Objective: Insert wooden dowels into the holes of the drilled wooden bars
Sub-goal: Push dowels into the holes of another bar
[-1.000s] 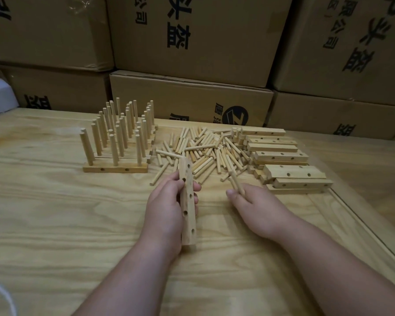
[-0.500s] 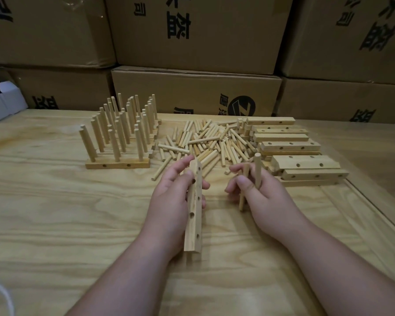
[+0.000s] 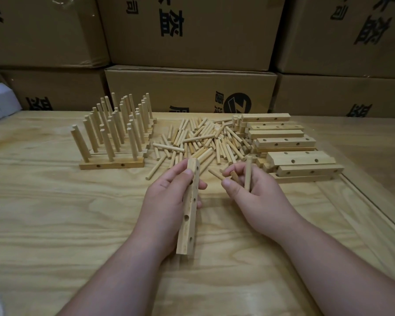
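While left hand [image 3: 169, 197] grips drilled bar [image 3: 189, 215], right hand [image 3: 249, 190] pinches dowels [image 3: 247, 176] beside it.

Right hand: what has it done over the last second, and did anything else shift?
The right hand came off the edge of the loose dowel pile with a few picked dowels, lifting one upright between its fingers. The left hand kept gripping the drilled bar, its holes empty. The finished bars and the stack of drilled bars stayed put.
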The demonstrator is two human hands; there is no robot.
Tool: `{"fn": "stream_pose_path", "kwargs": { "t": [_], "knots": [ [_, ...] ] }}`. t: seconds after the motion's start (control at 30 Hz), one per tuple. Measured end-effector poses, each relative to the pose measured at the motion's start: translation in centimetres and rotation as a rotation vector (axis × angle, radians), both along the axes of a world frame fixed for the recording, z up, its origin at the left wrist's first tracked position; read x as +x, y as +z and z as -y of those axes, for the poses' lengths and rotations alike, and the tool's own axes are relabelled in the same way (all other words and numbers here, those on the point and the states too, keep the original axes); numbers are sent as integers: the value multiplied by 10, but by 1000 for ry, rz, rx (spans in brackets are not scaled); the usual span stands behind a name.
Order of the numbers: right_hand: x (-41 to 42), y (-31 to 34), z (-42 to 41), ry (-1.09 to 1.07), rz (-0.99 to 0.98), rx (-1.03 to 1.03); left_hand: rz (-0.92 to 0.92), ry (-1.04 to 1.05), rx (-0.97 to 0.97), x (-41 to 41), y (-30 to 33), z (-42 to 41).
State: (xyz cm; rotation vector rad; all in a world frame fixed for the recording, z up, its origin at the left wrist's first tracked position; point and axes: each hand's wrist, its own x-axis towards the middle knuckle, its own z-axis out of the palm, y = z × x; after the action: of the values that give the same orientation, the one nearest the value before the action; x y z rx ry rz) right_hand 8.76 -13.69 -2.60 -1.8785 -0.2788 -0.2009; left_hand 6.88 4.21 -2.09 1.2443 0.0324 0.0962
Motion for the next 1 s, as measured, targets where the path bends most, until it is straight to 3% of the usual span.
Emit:
{"fn": "stream_pose_path", "kwargs": {
  "t": [0.2,1.0],
  "knots": [
    [1,8,1,17,-56,162,18,-13,43,1,-4,1],
    [4,5,5,52,-38,111,21,15,120,-1,-2,3]
  ]
}}
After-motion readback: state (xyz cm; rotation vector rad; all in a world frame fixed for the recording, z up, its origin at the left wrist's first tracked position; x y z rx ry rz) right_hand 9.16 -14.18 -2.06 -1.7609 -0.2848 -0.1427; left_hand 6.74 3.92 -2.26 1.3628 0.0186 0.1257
